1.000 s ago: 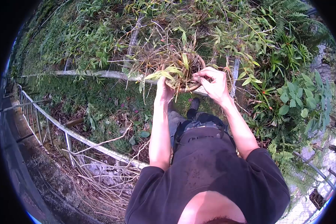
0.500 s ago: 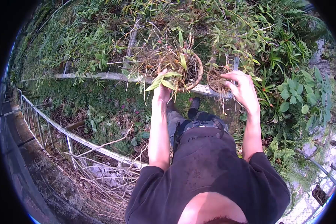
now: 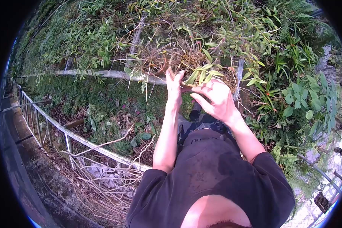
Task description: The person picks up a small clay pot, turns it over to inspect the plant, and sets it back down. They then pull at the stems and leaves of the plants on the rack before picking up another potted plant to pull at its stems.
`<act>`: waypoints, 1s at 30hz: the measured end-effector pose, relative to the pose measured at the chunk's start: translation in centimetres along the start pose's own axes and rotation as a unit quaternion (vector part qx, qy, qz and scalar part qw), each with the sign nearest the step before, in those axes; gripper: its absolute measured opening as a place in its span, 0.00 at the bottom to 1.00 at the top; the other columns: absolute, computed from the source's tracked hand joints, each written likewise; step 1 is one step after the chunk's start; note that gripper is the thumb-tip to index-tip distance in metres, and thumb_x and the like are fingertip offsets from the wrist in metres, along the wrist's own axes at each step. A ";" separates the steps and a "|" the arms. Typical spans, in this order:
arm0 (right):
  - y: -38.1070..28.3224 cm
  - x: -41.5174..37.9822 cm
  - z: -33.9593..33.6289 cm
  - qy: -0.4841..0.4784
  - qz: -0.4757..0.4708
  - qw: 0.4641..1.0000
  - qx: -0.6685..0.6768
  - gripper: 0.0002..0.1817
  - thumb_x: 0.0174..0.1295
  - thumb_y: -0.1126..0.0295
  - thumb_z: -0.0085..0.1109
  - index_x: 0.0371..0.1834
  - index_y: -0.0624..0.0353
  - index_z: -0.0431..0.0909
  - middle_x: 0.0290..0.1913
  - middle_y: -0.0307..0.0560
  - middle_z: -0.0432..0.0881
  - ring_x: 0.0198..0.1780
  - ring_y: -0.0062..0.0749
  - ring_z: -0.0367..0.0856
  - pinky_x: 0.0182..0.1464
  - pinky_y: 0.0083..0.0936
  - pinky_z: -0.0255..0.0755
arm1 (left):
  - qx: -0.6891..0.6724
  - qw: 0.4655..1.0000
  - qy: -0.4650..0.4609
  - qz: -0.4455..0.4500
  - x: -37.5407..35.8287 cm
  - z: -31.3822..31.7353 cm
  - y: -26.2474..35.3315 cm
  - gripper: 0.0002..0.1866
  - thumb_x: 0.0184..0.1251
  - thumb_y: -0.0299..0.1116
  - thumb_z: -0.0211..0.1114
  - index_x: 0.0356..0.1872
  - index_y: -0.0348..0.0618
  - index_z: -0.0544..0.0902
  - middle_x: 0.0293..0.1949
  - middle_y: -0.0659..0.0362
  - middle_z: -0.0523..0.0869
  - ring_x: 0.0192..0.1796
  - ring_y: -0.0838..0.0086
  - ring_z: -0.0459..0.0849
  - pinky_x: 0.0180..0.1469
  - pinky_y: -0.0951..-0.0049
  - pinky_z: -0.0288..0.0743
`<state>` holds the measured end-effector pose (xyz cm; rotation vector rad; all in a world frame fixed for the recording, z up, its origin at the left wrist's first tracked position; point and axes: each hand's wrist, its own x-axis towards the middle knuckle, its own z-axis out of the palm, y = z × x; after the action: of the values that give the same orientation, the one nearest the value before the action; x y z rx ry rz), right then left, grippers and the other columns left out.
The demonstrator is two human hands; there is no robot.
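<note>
A brown plant pot (image 3: 187, 89), mostly hidden by its plant and my hands, is at the front of the plant bench. Dry roots and thin stems (image 3: 192, 57) spill over it. My left hand (image 3: 174, 88) grips the pot's left side, fingers pointing up. My right hand (image 3: 216, 99) is curled at the front right of the rim, index finger along it and thumb lower. A leafy stem with pale green leaves (image 3: 204, 73) rises just above my right knuckles; whether those fingers also pinch it is hidden.
A pale rail (image 3: 114, 75) runs along the bench front, with dense leafy plants (image 3: 91, 41) behind. Broad-leaved plants (image 3: 298, 95) and ferns grow at right. A white metal railing (image 3: 91, 142) and a heap of dry branches (image 3: 106, 186) lie at lower left.
My right hand has left the smaller root-filled pot and moved left to the larger pot. The pale leafy stem has shifted from my left hand to beside my right.
</note>
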<state>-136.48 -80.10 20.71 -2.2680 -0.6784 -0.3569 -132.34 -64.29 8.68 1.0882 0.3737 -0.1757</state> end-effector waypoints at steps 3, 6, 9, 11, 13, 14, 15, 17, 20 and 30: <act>-0.5 0.8 0.9 -0.031 0.062 0.987 -0.142 0.09 0.60 0.67 0.68 0.42 0.55 0.84 0.40 0.46 0.82 0.41 0.42 0.83 0.46 0.38 0.77 | 0.030 0.999 0.018 0.024 0.3 -0.2 -0.9 0.44 0.63 0.44 0.70 0.74 0.37 0.57 0.62 0.45 0.71 0.60 0.64 0.74 0.63 0.60 0.71; 0.8 0.0 1.0 -0.041 0.019 0.950 -0.309 0.16 0.66 0.63 0.62 0.56 0.47 0.79 0.40 0.42 0.77 0.37 0.37 0.79 0.38 0.34 0.77 | 0.110 0.986 0.046 0.114 0.6 -0.4 -1.8 0.42 0.62 0.44 0.71 0.71 0.35 0.60 0.64 0.43 0.70 0.65 0.60 0.71 0.69 0.58 0.65; 1.4 -0.3 0.6 -0.096 -0.070 0.853 -0.508 0.16 0.71 0.58 0.55 0.60 0.44 0.76 0.39 0.38 0.75 0.35 0.27 0.77 0.36 0.27 0.76 | 0.177 0.967 0.058 0.175 0.2 0.2 -1.4 0.41 0.62 0.44 0.72 0.70 0.34 0.63 0.64 0.42 0.70 0.66 0.56 0.70 0.70 0.56 0.62; 2.1 -0.5 1.0 -0.115 -0.122 0.789 -0.592 0.15 0.73 0.57 0.51 0.58 0.44 0.77 0.37 0.37 0.74 0.35 0.24 0.77 0.36 0.25 0.76 | 0.231 0.945 0.066 0.224 -0.2 0.6 -1.0 0.40 0.61 0.44 0.73 0.69 0.35 0.64 0.63 0.41 0.71 0.66 0.54 0.71 0.70 0.55 0.63; 2.7 -0.8 1.6 -0.111 -0.144 0.758 -0.627 0.14 0.74 0.57 0.49 0.56 0.45 0.77 0.36 0.36 0.73 0.35 0.22 0.77 0.37 0.23 0.76 | 0.241 0.944 0.067 0.217 -0.4 0.7 -1.0 0.39 0.64 0.43 0.71 0.70 0.34 0.63 0.64 0.46 0.71 0.67 0.61 0.71 0.71 0.60 0.62; 3.2 -1.0 1.7 -0.119 -0.161 0.750 -0.630 0.13 0.73 0.57 0.50 0.55 0.45 0.77 0.36 0.36 0.74 0.35 0.22 0.78 0.38 0.23 0.77 | 0.240 0.944 0.071 0.216 -0.3 0.6 -1.2 0.40 0.64 0.43 0.72 0.70 0.33 0.63 0.64 0.46 0.71 0.67 0.60 0.71 0.71 0.59 0.62; 3.8 -1.2 1.6 -0.125 -0.179 0.741 -0.634 0.12 0.73 0.57 0.50 0.54 0.45 0.77 0.37 0.36 0.74 0.36 0.22 0.78 0.39 0.23 0.77 | 0.239 0.944 0.074 0.216 -0.3 0.7 -1.1 0.40 0.64 0.44 0.72 0.70 0.33 0.64 0.64 0.46 0.72 0.67 0.60 0.70 0.71 0.59 0.62; 4.7 -1.2 1.4 -0.142 -0.163 0.797 -0.564 0.12 0.73 0.57 0.51 0.54 0.45 0.77 0.38 0.36 0.75 0.37 0.22 0.79 0.41 0.23 0.78 | 0.259 0.942 0.069 0.203 -0.4 0.4 -0.7 0.40 0.64 0.45 0.72 0.69 0.33 0.65 0.64 0.45 0.72 0.67 0.59 0.71 0.71 0.59 0.62; 5.4 -1.5 2.1 -0.132 -0.103 0.895 -0.413 0.12 0.72 0.59 0.55 0.55 0.47 0.76 0.41 0.34 0.79 0.40 0.22 0.81 0.42 0.26 0.79 | 0.285 0.934 0.071 0.205 -0.5 0.4 -0.4 0.40 0.63 0.46 0.72 0.69 0.33 0.66 0.64 0.44 0.72 0.67 0.58 0.71 0.71 0.59 0.62; 6.3 -0.8 4.8 -0.146 0.065 0.974 -0.159 0.06 0.58 0.75 0.65 0.29 0.63 0.76 0.29 0.52 0.78 0.30 0.49 0.82 0.31 0.41 0.77 | 0.283 0.932 0.074 0.212 -0.6 0.5 -1.4 0.39 0.65 0.45 0.72 0.69 0.33 0.66 0.64 0.43 0.72 0.67 0.58 0.72 0.71 0.59 0.62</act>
<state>-133.29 -80.65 13.42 -2.6877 -0.6512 -0.0701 -133.20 -65.45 7.94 1.7333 0.2134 0.2007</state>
